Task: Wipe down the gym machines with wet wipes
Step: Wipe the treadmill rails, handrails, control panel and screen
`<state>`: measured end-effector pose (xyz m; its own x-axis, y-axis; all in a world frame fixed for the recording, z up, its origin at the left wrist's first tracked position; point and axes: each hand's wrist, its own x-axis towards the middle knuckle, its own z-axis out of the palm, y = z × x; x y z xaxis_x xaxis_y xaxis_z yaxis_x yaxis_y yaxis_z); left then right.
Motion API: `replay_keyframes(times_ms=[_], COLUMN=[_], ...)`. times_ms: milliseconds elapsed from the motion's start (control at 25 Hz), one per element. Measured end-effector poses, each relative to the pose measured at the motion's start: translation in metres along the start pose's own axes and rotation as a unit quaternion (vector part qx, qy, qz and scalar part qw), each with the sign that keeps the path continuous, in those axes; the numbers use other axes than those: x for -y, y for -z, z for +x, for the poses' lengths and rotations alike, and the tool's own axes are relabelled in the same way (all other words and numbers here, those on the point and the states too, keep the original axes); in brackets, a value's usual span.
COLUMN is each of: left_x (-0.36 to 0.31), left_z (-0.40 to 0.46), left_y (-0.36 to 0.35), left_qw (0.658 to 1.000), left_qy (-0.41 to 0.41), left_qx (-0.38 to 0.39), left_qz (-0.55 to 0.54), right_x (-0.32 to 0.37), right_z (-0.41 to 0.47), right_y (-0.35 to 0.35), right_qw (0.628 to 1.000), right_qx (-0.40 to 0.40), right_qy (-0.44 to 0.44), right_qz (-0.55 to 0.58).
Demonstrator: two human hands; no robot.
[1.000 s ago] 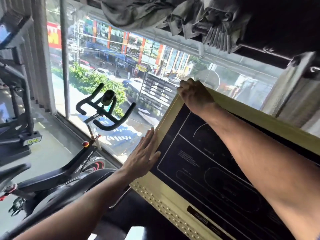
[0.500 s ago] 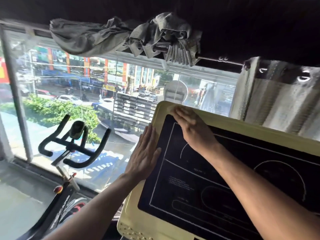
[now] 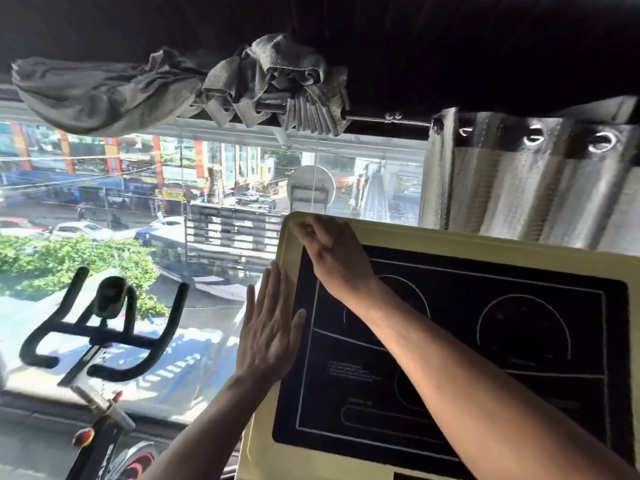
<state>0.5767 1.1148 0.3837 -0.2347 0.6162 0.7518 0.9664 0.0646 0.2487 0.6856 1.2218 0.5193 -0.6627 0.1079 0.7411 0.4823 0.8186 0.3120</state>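
One gym machine console (image 3: 450, 341) fills the lower right: a pale yellow, smooth plastic frame with rounded corners around a flat black panel printed with thin white lines, two half-circle dials and small text. Two bare hands work on it. The left hand (image 3: 268, 327) lies flat with straight fingers together, palm pressed against the console's left edge, thumb on the black panel. The right hand (image 3: 329, 252) reaches to the upper left corner of the frame with its fingers curled under; whether a wet wipe sits beneath them cannot be told, since no wipe shows clearly.

To the left stands one spin bike with black, curved, rubbery handlebars (image 3: 100, 327) and a red knob below them. Behind is one large glass window (image 3: 173, 220) looking onto a street with cars and green bushes. Above it, one crumpled grey cloth (image 3: 173, 84) drapes over a thin metal rod, and one grey pleated curtain (image 3: 536, 185) with three visible metal eyelets hangs at the right.
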Motion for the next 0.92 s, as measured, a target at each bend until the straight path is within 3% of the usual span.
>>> replay_keyframes(times_ms=[120, 280, 560, 760, 920], left_x=[-0.010, -0.050, -0.134, -0.193, -0.253], left_z=[0.009, 0.036, 0.054, 0.055, 0.051], left_y=[0.004, 0.002, -0.035, -0.056, -0.078], left_qw=[1.000, 0.997, 0.990, 0.982, 0.976], left_qy=[-0.006, -0.074, -0.133, -0.183, -0.212], left_qx=[-0.010, -0.005, 0.026, 0.031, 0.048], left_qz=[0.008, -0.009, 0.035, 0.029, 0.019], right_x=[-0.009, -0.033, -0.119, -0.196, -0.252], right_z=[-0.030, -0.068, -0.143, -0.200, -0.253], right_y=[0.007, 0.029, 0.068, 0.100, 0.137], right_qw=[0.996, 0.987, 0.977, 0.972, 0.956], right_qx=[0.053, 0.092, 0.052, -0.029, -0.022], right_qy=[-0.051, -0.092, -0.161, -0.197, -0.264], right_qz=[-0.056, -0.092, -0.129, -0.127, -0.129])
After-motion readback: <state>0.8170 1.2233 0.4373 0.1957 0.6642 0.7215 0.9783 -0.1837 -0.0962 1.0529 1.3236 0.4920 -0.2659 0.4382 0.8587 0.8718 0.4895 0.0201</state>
